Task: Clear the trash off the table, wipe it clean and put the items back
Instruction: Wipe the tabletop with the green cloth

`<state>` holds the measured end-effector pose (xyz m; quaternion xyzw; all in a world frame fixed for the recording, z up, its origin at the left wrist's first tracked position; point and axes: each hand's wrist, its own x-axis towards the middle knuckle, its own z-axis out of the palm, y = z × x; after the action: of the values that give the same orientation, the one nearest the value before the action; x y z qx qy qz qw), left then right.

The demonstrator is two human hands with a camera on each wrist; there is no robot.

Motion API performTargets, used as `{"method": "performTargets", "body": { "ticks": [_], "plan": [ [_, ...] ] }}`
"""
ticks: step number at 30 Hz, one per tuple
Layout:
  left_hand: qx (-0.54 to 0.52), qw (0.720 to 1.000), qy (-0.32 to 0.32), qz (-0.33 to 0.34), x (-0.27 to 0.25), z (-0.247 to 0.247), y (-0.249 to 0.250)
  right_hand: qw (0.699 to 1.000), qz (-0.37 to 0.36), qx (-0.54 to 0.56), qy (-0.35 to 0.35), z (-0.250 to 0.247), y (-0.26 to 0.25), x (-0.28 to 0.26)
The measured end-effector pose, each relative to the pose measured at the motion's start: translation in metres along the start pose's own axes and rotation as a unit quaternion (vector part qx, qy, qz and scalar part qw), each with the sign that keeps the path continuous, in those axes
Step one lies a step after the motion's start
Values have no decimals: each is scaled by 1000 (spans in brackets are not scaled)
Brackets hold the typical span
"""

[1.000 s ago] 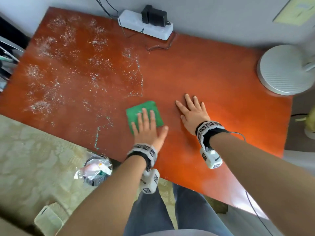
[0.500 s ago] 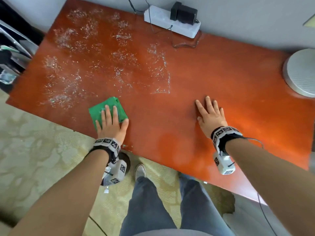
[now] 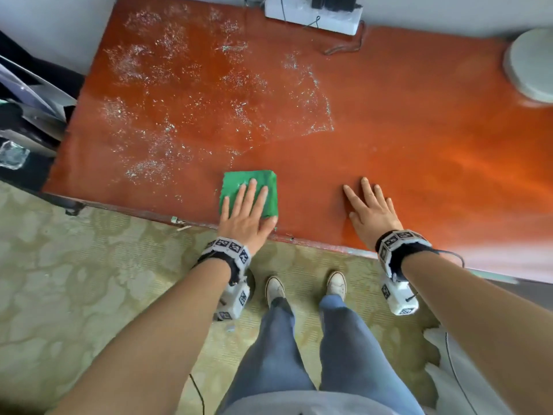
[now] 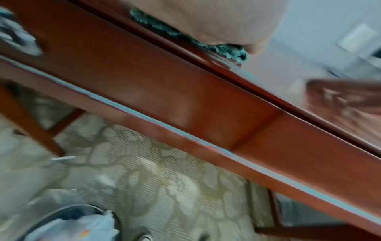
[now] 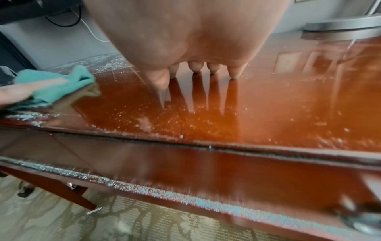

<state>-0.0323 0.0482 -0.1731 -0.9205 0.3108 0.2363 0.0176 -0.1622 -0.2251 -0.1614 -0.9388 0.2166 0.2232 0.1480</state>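
Green folded cloth [image 3: 250, 187] lies at the near edge of the glossy red-brown wooden table [image 3: 419, 121], pressed flat under the left hand [image 3: 245, 215], fingers straight. The white speckled residue [image 3: 185, 94] spreads from the cloth towards the table's far left, so the left hand is nearer it. The right hand [image 3: 371, 212] rests flat and empty on the table, to the cloth's right.

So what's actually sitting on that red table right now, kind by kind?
Green cloth: 1
White power strip: 1
Round white base: 1
Hands flat on the table: 2, the left hand on the cloth, the right hand on bare wood
Total: 5, plus scattered white specks, too many to count.
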Motion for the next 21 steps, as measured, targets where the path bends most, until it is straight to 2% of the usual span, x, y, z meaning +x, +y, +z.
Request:
{"method": "performTargets", "body": {
  "ticks": [2, 4, 7, 12, 14, 16, 18, 21],
  "plan": [
    [-2, 999, -13, -48, -3, -10, -42, 1000, 10, 8, 7, 6, 0, -9],
    [-6, 997, -22, -68, -4, -13, -56, 1000, 15, 13, 20, 11, -1, -16],
    [-27, 996, -17, -78, -5, -9, -19, 999, 14, 12, 41, 21, -5, -23],
    [11, 994, -42, 98, -30, 23, 101, 998, 2, 23, 65, 32, -1, -31],
    [21, 993, -30, 114, -34, 31, 111, 997, -13, 21, 72, 36, 8, -37],
    [42, 991, -23, 123, -33, 29, 95, 997, -25, 13, 76, 36, 18, -42],
    [50, 995, -18, 82, -34, 25, 60, 997, -33, 4, 73, 35, 28, -46],
    [24, 998, -9, -49, -40, 15, -3, 997, -32, 9, 69, 34, 37, -52]
  ]
}}
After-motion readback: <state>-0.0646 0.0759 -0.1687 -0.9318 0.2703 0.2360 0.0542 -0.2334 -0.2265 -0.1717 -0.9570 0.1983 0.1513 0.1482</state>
